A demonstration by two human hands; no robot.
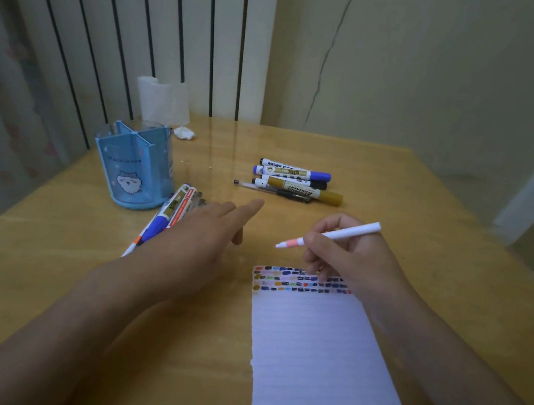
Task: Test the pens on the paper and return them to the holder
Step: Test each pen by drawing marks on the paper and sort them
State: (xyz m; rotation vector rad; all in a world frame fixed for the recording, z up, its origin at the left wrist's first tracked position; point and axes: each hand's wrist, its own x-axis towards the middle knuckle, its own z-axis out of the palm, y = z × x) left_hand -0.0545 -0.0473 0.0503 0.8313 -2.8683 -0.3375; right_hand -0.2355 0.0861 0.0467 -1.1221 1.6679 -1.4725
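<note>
The table [401, 174] is of light wood with a smooth, glossy top. On it lies a long sheet of lined paper [320, 366], pale and matte, with a rough torn left edge; near its top edge there are a few rows of small colour marks [295, 281]. The holder [135, 165] is a round cup of blue, partly transparent plastic, divided inside by thin walls, with a small cartoon face on the front. It stands upright at the left side of the table. Just beside its base several markers [166, 215] lie in a bundle, partly hidden by the left arm. Farther back, a second group of markers and one thin clear pen [296, 182] lies close together, well apart from the paper.

The left hand [209, 228] hovers over the table with fingers straight and relaxed, holding nothing. The right hand [345, 248] pinches a slim white pen with a pink tip [330, 235] between thumb and curled fingers; the tip points left, a little beyond the top edge of the paper.

Behind the holder stand a roll of white tissue [161, 100] and a small crumpled piece [184, 133].
</note>
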